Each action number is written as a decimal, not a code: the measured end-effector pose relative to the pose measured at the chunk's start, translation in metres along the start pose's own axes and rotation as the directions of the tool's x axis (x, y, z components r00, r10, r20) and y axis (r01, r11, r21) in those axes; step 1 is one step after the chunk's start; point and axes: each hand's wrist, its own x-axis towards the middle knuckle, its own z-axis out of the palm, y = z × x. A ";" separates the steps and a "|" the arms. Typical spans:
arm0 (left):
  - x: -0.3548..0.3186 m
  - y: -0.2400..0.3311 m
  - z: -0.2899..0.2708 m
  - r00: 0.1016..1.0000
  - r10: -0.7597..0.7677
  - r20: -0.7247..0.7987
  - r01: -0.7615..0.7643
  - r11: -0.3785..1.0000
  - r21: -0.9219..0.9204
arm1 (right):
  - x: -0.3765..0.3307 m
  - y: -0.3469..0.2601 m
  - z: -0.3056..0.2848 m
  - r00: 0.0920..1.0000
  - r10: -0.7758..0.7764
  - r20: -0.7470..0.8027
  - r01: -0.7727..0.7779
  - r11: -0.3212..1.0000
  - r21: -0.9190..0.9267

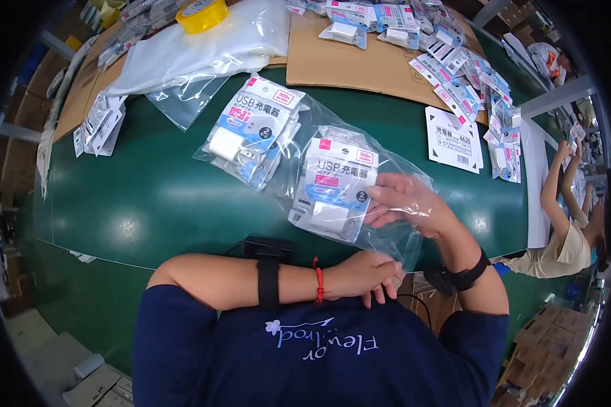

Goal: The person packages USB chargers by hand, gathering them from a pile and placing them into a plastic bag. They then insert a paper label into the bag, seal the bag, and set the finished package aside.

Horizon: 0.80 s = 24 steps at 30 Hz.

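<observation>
A large clear plastic bag point(394, 159) lies over the green table, with two stacks of packaged white plug chargers in it. The left stack of charger packs point(251, 129) rests flat, slightly tilted. At the near edge of the other stack of charger packs point(336, 182), my right hand point(409, 202) reaches into the bag, its thumb on top and fingers beneath. My left hand point(366, 275) crosses in front of my body and pinches the bag's edge near its mouth. Part of my right hand shows blurred through the film.
Flat clear bags point(204, 51) under a yellow tape roll point(202, 15) sit at the far left on cardboard point(346, 64). Loose charger packs point(448, 64) heap at the far right, beside a white printed label sheet point(453, 139). Another person point(557, 230) works at the right.
</observation>
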 end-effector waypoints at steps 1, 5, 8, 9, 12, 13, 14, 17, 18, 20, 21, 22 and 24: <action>0.001 -0.002 0.000 1.000 -0.015 0.007 0.015 1.000 0.010 | 0.001 -0.002 -0.003 0.995 0.093 0.047 -0.087 0.991 -0.106; 0.008 -0.011 0.002 0.999 -0.046 0.028 0.043 0.996 0.083 | 0.019 0.026 0.019 0.993 -0.086 0.084 0.065 0.972 0.226; 0.009 -0.012 0.001 0.997 -0.043 0.058 0.031 0.981 0.193 | 0.030 0.019 0.041 0.997 -0.081 0.007 0.077 0.971 0.225; 0.006 -0.008 -0.004 0.989 0.015 0.147 -0.076 0.904 0.421 | 0.034 0.016 0.044 0.996 -0.080 -0.026 0.084 0.970 0.227; -0.020 0.021 -0.014 0.918 0.117 0.380 -0.378 0.548 0.746 | 0.021 0.009 0.038 0.996 -0.067 0.067 0.054 0.981 0.186; -0.040 0.037 -0.015 0.893 0.178 0.412 -0.442 0.512 0.737 | 0.016 0.009 0.032 0.993 -0.057 0.107 0.039 0.986 0.165; -0.056 0.054 -0.018 0.849 0.431 0.306 -0.466 0.337 0.818 | 0.011 0.011 0.026 0.993 -0.057 0.104 0.039 0.985 0.168; -0.070 0.080 -0.052 0.367 0.924 0.110 0.030 -0.130 0.991 | -0.006 0.015 0.009 0.973 -0.033 0.227 0.039 0.999 -0.024; -0.070 0.074 -0.059 0.365 0.924 0.112 0.027 -0.131 0.991 | -0.006 0.018 0.008 0.974 -0.033 0.224 0.039 0.999 -0.025; -0.065 0.056 -0.074 0.504 0.862 0.049 0.186 -0.164 0.969 | 0.000 0.027 0.006 0.988 -0.112 0.108 0.100 0.989 0.110; -0.064 0.053 -0.078 0.569 0.822 0.012 0.257 -0.192 0.947 | 0.004 0.031 0.007 0.988 -0.147 0.041 0.138 0.974 0.179; -0.063 0.050 -0.081 0.572 0.820 0.015 0.257 -0.197 0.946 | 0.008 0.032 0.010 0.988 -0.152 0.040 0.142 0.973 0.182; -0.061 0.049 -0.084 0.574 0.819 -0.006 0.223 -0.149 0.963 | 0.018 0.031 0.016 0.971 -0.234 -0.052 0.239 0.928 0.286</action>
